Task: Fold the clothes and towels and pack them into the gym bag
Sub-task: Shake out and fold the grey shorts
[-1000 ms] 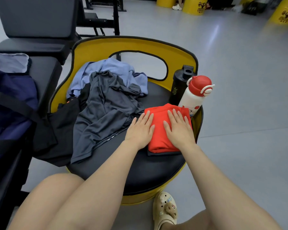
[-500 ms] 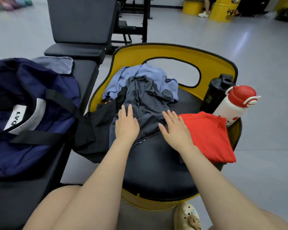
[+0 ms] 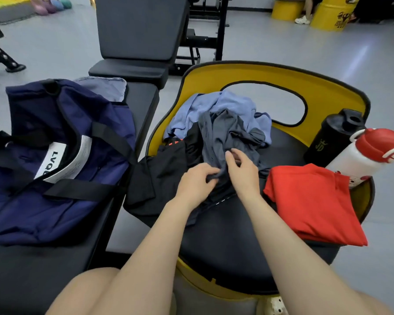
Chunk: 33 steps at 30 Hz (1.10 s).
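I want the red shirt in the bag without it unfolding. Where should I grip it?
Probably by the folded edge of the red shirt nearest the hands, coming from the left. It lies flat, and the white bottle and black bottle crowd its far side. Both the left hand and right hand now pinch the grey shirt.

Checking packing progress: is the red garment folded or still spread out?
Folded: the red garment lies as a compact layered rectangle on the seat.
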### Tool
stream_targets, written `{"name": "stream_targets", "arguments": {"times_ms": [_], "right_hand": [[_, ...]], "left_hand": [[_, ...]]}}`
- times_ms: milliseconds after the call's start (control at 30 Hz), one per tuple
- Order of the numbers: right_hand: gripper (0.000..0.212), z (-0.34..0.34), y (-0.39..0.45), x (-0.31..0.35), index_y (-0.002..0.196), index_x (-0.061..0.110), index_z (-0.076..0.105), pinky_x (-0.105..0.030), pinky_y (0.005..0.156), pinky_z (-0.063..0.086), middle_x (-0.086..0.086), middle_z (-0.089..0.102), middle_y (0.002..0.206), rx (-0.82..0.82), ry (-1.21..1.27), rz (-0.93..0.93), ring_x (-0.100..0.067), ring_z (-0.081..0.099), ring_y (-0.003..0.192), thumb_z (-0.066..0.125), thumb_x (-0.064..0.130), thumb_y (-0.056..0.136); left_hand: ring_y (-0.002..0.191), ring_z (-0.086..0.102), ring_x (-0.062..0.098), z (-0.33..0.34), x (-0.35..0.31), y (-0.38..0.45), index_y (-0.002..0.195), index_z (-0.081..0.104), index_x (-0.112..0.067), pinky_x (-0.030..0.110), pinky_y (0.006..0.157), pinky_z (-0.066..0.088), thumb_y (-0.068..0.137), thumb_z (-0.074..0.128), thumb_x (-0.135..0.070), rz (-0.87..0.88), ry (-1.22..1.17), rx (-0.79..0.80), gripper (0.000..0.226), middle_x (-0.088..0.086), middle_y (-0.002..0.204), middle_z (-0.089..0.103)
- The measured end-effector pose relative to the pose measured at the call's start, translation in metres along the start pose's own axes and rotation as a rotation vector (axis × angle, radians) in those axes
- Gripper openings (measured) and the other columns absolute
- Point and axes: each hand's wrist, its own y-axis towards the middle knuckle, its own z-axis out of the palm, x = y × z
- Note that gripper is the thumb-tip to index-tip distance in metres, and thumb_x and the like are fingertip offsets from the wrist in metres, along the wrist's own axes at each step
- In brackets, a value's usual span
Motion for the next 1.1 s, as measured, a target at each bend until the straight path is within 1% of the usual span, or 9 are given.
{"name": "stream_targets", "arguments": {"times_ms": [100,300,400,500,633,767,867,1000,1100], "right_hand": [[0.055,-0.007,0.0,0.007,0.124,0.022,0.06,-0.033,0.091,0.047,0.005,0.066,0.115,0.025,0.024,0.008,-0.013,0.058,0.108,0.06,0.058,0.083],[0.023,-0.01,-0.017,0.005,0.108,0.019,0.065,-0.024,0.066,0.041,-0.001,0.066,0.09,0.085,-0.137,-0.096,-0.02,0.059,0.09,0.055,0.008,0.09],[0.022,-0.02,-0.025,0.007,0.079,0.023,0.058,-0.019,0.054,0.034,0.009,0.051,0.065,0.138,-0.193,-0.12,-0.016,0.051,0.074,0.051,0.005,0.09],[0.021,-0.029,-0.037,0.008,0.088,0.021,0.065,-0.022,0.059,0.037,0.007,0.058,0.074,0.191,-0.21,-0.157,-0.016,0.054,0.08,0.05,0.006,0.091],[0.024,-0.038,-0.059,0.011,0.105,0.017,0.069,-0.021,0.065,0.039,0.001,0.064,0.094,0.269,-0.225,-0.186,-0.015,0.058,0.086,0.053,0.007,0.09],[0.019,-0.048,-0.075,0.021,0.1,0.014,0.069,-0.025,0.069,0.043,-0.001,0.065,0.089,0.299,-0.266,-0.209,-0.015,0.059,0.084,0.054,0.008,0.09],[0.019,-0.056,-0.084,0.036,0.1,0.016,0.069,-0.021,0.068,0.041,0.008,0.063,0.084,0.287,-0.251,-0.209,-0.009,0.057,0.082,0.055,0.007,0.09],[0.015,-0.07,-0.088,0.069,0.095,0.012,0.068,-0.022,0.059,0.033,0.009,0.06,0.071,0.235,-0.204,-0.205,-0.008,0.053,0.073,0.056,0.007,0.087],[0.014,-0.084,-0.089,0.096,0.098,0.009,0.068,-0.026,0.062,0.032,-0.002,0.064,0.082,0.183,-0.174,-0.194,-0.015,0.055,0.081,0.06,0.009,0.087]], "left_hand": [[0.103,0.056,0.012,0.002,-0.006,-0.012,0.113,0.069,-0.026,0.025,0.085,0.043,0.088,0.061,-0.02,0.107,0.063,0.191,0.026,-0.01,0.106,0.062],[0.106,0.058,0.006,-0.001,-0.005,-0.03,0.113,0.069,-0.024,0.025,0.093,0.044,0.086,0.063,-0.02,0.055,0.001,0.521,0.028,-0.01,0.114,0.067],[0.091,0.063,0.008,-0.012,-0.008,-0.032,0.095,0.074,-0.022,0.023,0.085,0.048,0.085,0.055,-0.014,-0.178,-0.221,0.289,0.022,-0.008,0.092,0.071],[0.097,0.062,0.017,-0.016,-0.009,-0.028,0.101,0.061,-0.021,0.03,0.085,0.05,0.088,0.061,-0.027,-0.433,-0.464,-0.097,0.014,-0.005,0.096,0.064],[0.114,0.056,0.028,-0.017,-0.02,-0.02,0.146,0.021,-0.016,0.036,0.087,0.051,0.08,0.07,-0.046,-0.718,-1.044,-0.012,0.087,0.005,0.136,0.047],[0.12,0.053,0.035,-0.028,-0.033,-0.016,0.15,0.014,-0.007,0.04,0.089,0.048,0.085,0.07,-0.017,-0.787,-1.347,-0.068,0.086,0.019,0.142,0.044],[0.12,0.054,0.035,-0.043,-0.049,-0.015,0.142,0.034,0.0,0.039,0.091,0.046,0.088,0.06,0.003,-0.781,-1.298,-0.158,0.059,0.021,0.134,0.051],[0.118,0.055,0.035,-0.071,-0.081,-0.016,0.13,0.049,0.003,0.035,0.085,0.048,0.091,0.051,0.008,-0.693,-1.283,-0.172,0.039,0.022,0.129,0.056],[0.12,0.054,0.032,-0.098,-0.108,-0.017,0.132,0.049,0.0,0.032,0.085,0.047,0.095,0.05,0.002,-0.591,-1.22,-0.146,0.038,0.018,0.13,0.056]]}}
